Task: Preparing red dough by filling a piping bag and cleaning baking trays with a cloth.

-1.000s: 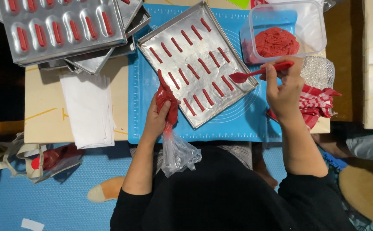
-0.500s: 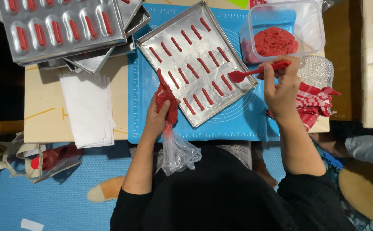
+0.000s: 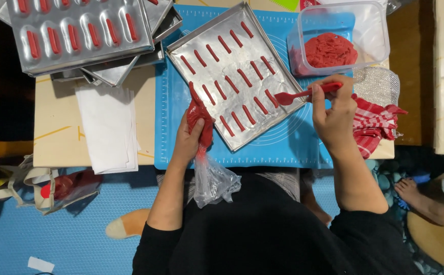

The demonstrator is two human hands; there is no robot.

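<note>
Just past tray edge (image 3: 278,114), spatula (image 3: 303,93) in right hand (image 3: 334,114).

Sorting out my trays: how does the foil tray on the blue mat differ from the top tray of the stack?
The foil tray lies alone on the blue mat, tilted, lined with flat foil; the stack's top tray rests on other trays and has moulded oval hollows. The foil tray's red strips lie on the flat foil; the top tray's sit one per hollow. Both are silver metal, holding rows of red strips.
</note>
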